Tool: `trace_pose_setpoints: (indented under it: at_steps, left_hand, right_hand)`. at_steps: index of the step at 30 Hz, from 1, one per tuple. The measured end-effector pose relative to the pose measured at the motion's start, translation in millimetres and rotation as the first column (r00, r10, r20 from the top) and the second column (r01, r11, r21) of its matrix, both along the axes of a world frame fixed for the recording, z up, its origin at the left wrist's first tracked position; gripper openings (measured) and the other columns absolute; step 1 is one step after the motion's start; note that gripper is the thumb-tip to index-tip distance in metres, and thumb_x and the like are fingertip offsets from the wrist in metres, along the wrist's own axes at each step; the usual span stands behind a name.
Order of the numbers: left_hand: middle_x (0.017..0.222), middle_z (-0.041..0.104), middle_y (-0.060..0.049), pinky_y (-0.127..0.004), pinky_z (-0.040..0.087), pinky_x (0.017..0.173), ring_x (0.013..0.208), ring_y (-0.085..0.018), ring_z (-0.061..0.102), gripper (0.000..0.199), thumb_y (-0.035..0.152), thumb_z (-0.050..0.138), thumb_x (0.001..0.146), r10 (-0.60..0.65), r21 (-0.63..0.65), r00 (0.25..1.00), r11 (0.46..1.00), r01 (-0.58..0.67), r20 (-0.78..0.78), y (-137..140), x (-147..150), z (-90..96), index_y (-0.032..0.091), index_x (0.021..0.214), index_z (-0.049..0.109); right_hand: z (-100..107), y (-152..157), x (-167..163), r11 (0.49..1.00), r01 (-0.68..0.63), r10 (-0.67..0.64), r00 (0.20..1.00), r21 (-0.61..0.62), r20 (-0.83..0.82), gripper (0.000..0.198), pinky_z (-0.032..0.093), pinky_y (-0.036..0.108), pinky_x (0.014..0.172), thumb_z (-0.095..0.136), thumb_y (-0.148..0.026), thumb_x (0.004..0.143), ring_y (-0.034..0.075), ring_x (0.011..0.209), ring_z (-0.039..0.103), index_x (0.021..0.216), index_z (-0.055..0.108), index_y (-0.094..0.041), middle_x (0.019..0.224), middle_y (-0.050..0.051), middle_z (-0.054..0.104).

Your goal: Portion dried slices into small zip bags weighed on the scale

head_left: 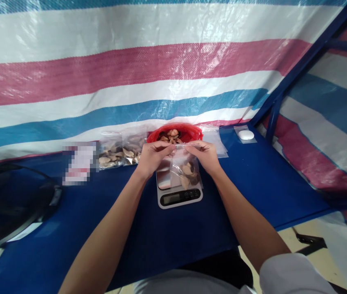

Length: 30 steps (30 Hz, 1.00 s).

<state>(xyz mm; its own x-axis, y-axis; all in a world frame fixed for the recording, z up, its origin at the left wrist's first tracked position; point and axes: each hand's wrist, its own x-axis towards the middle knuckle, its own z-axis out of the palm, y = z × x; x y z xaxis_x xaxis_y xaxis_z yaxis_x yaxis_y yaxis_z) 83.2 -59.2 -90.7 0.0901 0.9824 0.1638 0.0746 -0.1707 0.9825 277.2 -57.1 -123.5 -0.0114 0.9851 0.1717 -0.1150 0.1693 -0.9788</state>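
Between my two hands hangs a clear plastic bag (186,173) with several brown, dried slice-like pieces in it. My left hand (155,155) pinches the bag's top edge at its left side. At the right end of that edge, my right hand (204,155) is closed with thumb against fingers. Below the bag is a white kitchen scale (165,201) with a metal plate and a dark display panel; the bag covers part of it. Just behind my hands, a red plastic bag (196,132) stands open with more of the brown pieces (173,133) inside.
Filled clear bags (110,157) lie left of the red bag. Flat clear bags (221,143) are to its right. A white oval case (246,135) rests at the far right of the blue table (253,179). A dark round object (17,204) stands at the left. Striped sheeting rises behind.
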Motion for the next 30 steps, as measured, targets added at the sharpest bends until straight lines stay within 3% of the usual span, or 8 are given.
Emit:
trace_pose_setpoints:
  at_steps: [9, 15, 22, 26, 30]
  left_hand:
    - [0.076, 0.077, -0.005, -0.029, 0.056, 0.07, 0.068, -0.017, 0.068, 0.033, 0.047, 0.09, 0.065, 0.004, -0.057, 0.999, 0.998, -0.002, 0.041, 1.3, 0.1, -1.4, 0.018, 0.079, 0.083]
    - [0.073, 0.075, -0.005, -0.029, 0.058, 0.068, 0.067, -0.016, 0.068, 0.037, 0.047, 0.091, 0.064, -0.021, -0.163, 0.984, 0.985, 0.051, 0.18, 1.0, -2.4, -1.4, 0.016, 0.081, 0.081]
    - [0.075, 0.073, -0.003, -0.025, 0.055, 0.061, 0.063, -0.014, 0.065, 0.041, 0.051, 0.09, 0.065, -0.029, -0.239, 0.985, 0.968, 0.071, 0.172, -1.4, -0.1, -0.6, 0.016, 0.085, 0.08]
    - [0.077, 0.074, -0.003, -0.026, 0.055, 0.063, 0.066, -0.015, 0.066, 0.041, 0.052, 0.088, 0.066, 0.014, -0.221, 0.979, 0.975, 0.032, 0.204, -0.2, -2.9, -0.7, 0.017, 0.086, 0.08]
    - [0.076, 0.074, -0.004, -0.023, 0.048, 0.054, 0.062, -0.014, 0.063, 0.04, 0.051, 0.088, 0.066, 0.107, -0.223, 0.953, 0.974, -0.042, 0.285, -1.7, -6.0, 7.7, 0.016, 0.081, 0.079]
  right_hand:
    - [0.1, 0.0, 3.9, 0.997, -0.071, 0.069, 0.996, -0.042, -0.052, 0.03, 0.06, 0.032, 0.066, 0.084, -0.048, 0.071, 0.02, 0.072, 0.073, 0.083, 0.08, -0.021, 0.076, 0.003, 0.078]
    - [1.1, 4.1, 11.8, 0.994, -0.034, 0.026, 0.997, -0.108, -0.067, 0.032, 0.06, 0.03, 0.062, 0.084, -0.052, 0.069, 0.02, 0.073, 0.073, 0.082, 0.081, -0.023, 0.078, 0.003, 0.078]
    - [5.1, 2.6, 7.3, 0.993, -0.008, -0.006, 0.993, -0.12, -0.115, 0.035, 0.061, 0.03, 0.058, 0.086, -0.053, 0.064, 0.019, 0.071, 0.071, 0.081, 0.081, -0.023, 0.082, 0.002, 0.078]
    - [6.2, -1.6, 9.1, 0.986, -0.118, 0.109, 0.991, -0.12, -0.076, 0.035, 0.061, 0.028, 0.061, 0.084, -0.052, 0.07, 0.019, 0.078, 0.073, 0.091, 0.081, -0.024, 0.086, 0.002, 0.079]
    - [7.6, -4.7, 8.5, 0.967, -0.246, 0.243, 0.969, -0.071, -0.043, 0.035, 0.061, 0.026, 0.065, 0.088, -0.042, 0.069, 0.018, 0.084, 0.074, 0.098, 0.079, -0.024, 0.093, 0.002, 0.08]
